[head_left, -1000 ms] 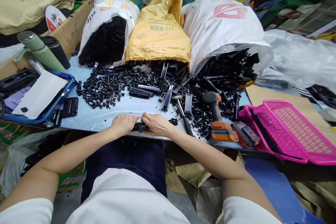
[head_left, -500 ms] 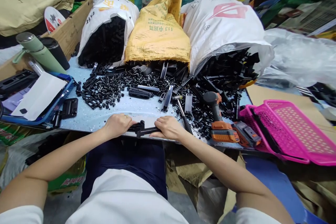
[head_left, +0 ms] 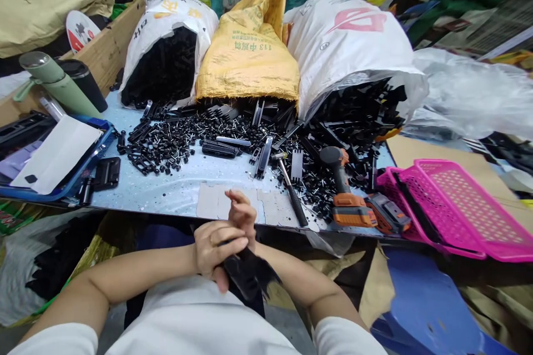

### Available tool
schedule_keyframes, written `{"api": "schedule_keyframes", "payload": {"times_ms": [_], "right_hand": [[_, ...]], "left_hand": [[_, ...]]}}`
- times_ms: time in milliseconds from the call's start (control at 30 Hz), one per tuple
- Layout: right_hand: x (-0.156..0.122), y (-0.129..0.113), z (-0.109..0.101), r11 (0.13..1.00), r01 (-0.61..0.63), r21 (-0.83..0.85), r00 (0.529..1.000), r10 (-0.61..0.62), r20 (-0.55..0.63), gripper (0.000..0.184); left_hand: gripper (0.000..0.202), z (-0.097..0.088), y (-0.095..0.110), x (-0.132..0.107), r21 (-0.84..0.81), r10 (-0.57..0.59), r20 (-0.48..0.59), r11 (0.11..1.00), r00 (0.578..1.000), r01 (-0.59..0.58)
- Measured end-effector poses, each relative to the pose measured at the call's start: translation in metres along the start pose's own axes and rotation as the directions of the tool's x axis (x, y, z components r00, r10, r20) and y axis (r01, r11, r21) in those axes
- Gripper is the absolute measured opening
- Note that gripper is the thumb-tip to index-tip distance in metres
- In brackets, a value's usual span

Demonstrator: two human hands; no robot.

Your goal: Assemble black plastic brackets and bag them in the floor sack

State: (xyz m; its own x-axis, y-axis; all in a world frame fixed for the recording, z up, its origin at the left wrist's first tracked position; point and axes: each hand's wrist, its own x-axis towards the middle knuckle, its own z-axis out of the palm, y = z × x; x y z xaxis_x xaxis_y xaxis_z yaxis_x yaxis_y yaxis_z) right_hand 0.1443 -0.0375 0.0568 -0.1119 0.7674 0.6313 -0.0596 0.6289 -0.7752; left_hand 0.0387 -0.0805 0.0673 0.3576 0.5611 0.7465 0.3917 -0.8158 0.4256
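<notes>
Both hands are pulled back over my lap, in front of the table edge. My left hand (head_left: 214, 252) is closed around a black plastic part (head_left: 250, 274) that sticks out below it toward my body. My right hand (head_left: 241, 216) sits just behind the left, fingers curled against the same part. A cardboard patch (head_left: 212, 199) on the light blue table (head_left: 166, 191) lies bare just beyond the hands.
Three open sacks (head_left: 250, 50) at the back spill black plastic parts and small pins (head_left: 175, 141) over the table. A hammer (head_left: 291, 188) and an orange cordless drill (head_left: 347, 194) lie right of centre. Pink baskets (head_left: 458, 205) sit at right, a blue tray (head_left: 54, 158) and bottles at left.
Both hands lifted the black part off the cardboard patch at the table edge and drew it back toward my lap, turning it so it points at my body.
</notes>
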Motion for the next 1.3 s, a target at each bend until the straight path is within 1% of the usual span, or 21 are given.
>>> {"api": "schedule_keyframes", "payload": {"times_ms": [67, 100, 133, 167, 233, 300, 333, 400, 467, 533, 667, 767, 867, 933, 967, 1033, 1067, 1100, 1167, 1233, 1300], "right_hand": [[0.025, 0.029, -0.016, 0.988, -0.004, -0.155, 0.991, 0.025, 0.13, 0.044], [0.041, 0.043, -0.03, 0.959, 0.019, -0.282, 0.98, 0.039, 0.198, 0.04], [0.059, 0.058, -0.046, 0.895, 0.043, -0.443, 0.973, 0.063, 0.221, 0.038], [0.076, 0.072, -0.062, 0.794, 0.016, -0.608, 0.977, 0.116, 0.177, 0.038], [0.106, 0.097, -0.09, 0.504, -0.136, -0.853, 0.962, 0.272, 0.007, 0.039], [0.126, 0.115, -0.106, 0.237, -0.262, -0.936, 0.899, 0.412, -0.147, 0.04], [0.132, 0.123, -0.11, 0.155, -0.295, -0.943, 0.862, 0.47, -0.193, 0.04], [0.139, 0.133, -0.115, 0.085, -0.339, -0.937, 0.799, 0.551, -0.239, 0.039], [0.142, 0.139, -0.12, 0.082, -0.397, -0.914, 0.771, 0.571, -0.283, 0.04], [0.142, 0.141, -0.13, 0.132, -0.458, -0.879, 0.772, 0.549, -0.32, 0.04], [0.137, 0.14, -0.157, 0.386, -0.54, -0.748, 0.806, 0.493, -0.328, 0.039], [0.133, 0.134, -0.171, 0.53, -0.522, -0.668, 0.849, 0.398, -0.348, 0.04], [0.135, 0.121, -0.176, 0.575, -0.428, -0.698, 0.902, 0.216, -0.374, 0.04], [0.135, 0.11, -0.172, 0.555, -0.36, -0.75, 0.93, 0.153, -0.334, 0.037], [0.133, 0.104, -0.167, 0.543, -0.303, -0.783, 0.953, 0.15, -0.265, 0.034], [0.118, 0.093, -0.15, 0.522, -0.109, -0.846, 0.984, 0.179, -0.016, 0.026], [0.105, 0.088, -0.139, 0.515, 0.02, -0.857, 0.968, 0.203, 0.145, 0.021], [0.09, 0.083, -0.127, 0.511, 0.155, -0.845, 0.924, 0.228, 0.307, 0.016], [0.055, 0.074, -0.103, 0.502, 0.371, -0.781, 0.789, 0.274, 0.551, 0.018], [0.026, 0.067, -0.086, 0.498, 0.483, -0.72, 0.688, 0.293, 0.664, 0.025], [0.011, 0.065, -0.076, 0.491, 0.497, -0.715, 0.674, 0.3, 0.675, 0.027]], "left_hand": [[0.059, 0.009, -0.029, 0.002, 0.196, 0.066, -0.007, 0.978, 0.998, -0.063], [0.059, 0.011, -0.046, 0.006, 0.284, 0.062, 0.048, 0.956, 0.997, -0.073], [0.061, 0.012, -0.066, 0.011, 0.365, -0.007, 0.155, 0.93, 0.988, -0.051], [0.062, 0.014, -0.086, 0.017, 0.433, -0.12, 0.256, 0.901, 0.959, -0.003], [0.061, 0.018, -0.122, 0.033, 0.525, -0.34, 0.4, 0.846, 0.851, 0.091], [0.063, 0.026, -0.149, 0.051, 0.608, -0.508, 0.395, 0.769, 0.765, 0.196], [0.063, 0.032, -0.157, 0.061, 0.636, -0.553, 0.362, 0.735, 0.75, 0.235], [0.056, 0.048, -0.166, 0.08, 0.643, -0.564, 0.316, 0.718, 0.763, 0.265], [0.043, 0.069, -0.166, 0.099, 0.604, -0.518, 0.333, 0.759, 0.788, 0.244], [0.036, 0.091, -0.166, 0.116, 0.584, -0.531, 0.359, 0.769, 0.768, 0.259], [0.026, 0.127, -0.169, 0.138, 0.644, -0.685, 0.312, 0.662, 0.658, 0.383], [0.023, 0.136, -0.17, 0.144, 0.661, -0.72, 0.262, 0.619, 0.642, 0.424], [0.021, 0.123, -0.165, 0.14, 0.656, -0.704, 0.226, 0.621, 0.673, 0.43], [0.022, 0.101, -0.158, 0.128, 0.584, -0.642, 0.205, 0.686, 0.738, 0.434], [0.023, 0.086, -0.153, 0.12, 0.521, -0.593, 0.182, 0.734, 0.784, 0.435], [0.023, 0.053, -0.141, 0.1, 0.372, -0.481, 0.101, 0.83, 0.871, 0.415], [0.022, 0.035, -0.134, 0.088, 0.313, -0.436, 0.048, 0.861, 0.899, 0.401], [0.021, 0.017, -0.127, 0.077, 0.269, -0.402, 0.007, 0.883, 0.916, 0.386], [0.023, -0.015, -0.113, 0.055, 0.23, -0.377, -0.036, 0.898, 0.926, 0.375], [0.027, -0.039, -0.102, 0.037, 0.25, -0.408, -0.035, 0.88, 0.912, 0.403], [0.03, -0.054, -0.094, 0.025, 0.299, -0.486, -0.033, 0.829, 0.873, 0.472]]}}
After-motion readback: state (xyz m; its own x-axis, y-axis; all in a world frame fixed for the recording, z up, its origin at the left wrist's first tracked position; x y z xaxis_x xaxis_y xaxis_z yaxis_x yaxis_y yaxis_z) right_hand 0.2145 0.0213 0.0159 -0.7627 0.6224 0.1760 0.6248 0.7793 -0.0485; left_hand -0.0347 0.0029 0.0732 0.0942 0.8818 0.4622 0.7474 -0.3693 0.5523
